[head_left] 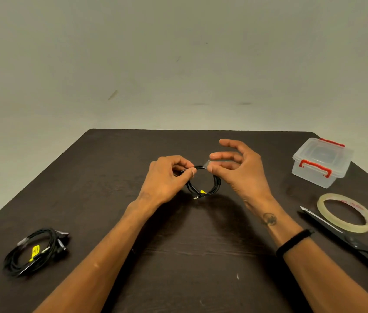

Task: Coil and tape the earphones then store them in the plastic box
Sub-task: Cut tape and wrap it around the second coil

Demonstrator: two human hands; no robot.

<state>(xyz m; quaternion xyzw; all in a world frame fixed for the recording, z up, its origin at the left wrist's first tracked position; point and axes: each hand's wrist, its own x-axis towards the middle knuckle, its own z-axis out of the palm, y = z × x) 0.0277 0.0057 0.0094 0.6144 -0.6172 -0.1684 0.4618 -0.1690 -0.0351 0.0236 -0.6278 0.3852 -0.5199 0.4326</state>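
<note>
A small coil of black earphones (pixel 203 188) with a yellow tag hangs above the middle of the dark table (pixel 178 245). My left hand (pixel 167 177) pinches the coil's upper left side. My right hand (pixel 235 168) presses a short piece of clear tape (pixel 208 164) against the top of the coil with thumb and forefinger, its other fingers spread. The clear plastic box (pixel 322 162) with red latches stands with its lid on at the far right of the table. A second taped coil of earphones (pixel 36 251) lies at the near left.
A roll of clear tape (pixel 345 213) lies flat at the right, with black scissors (pixel 350 240) beside it, pointing away from me. A pale wall rises behind the table's far edge.
</note>
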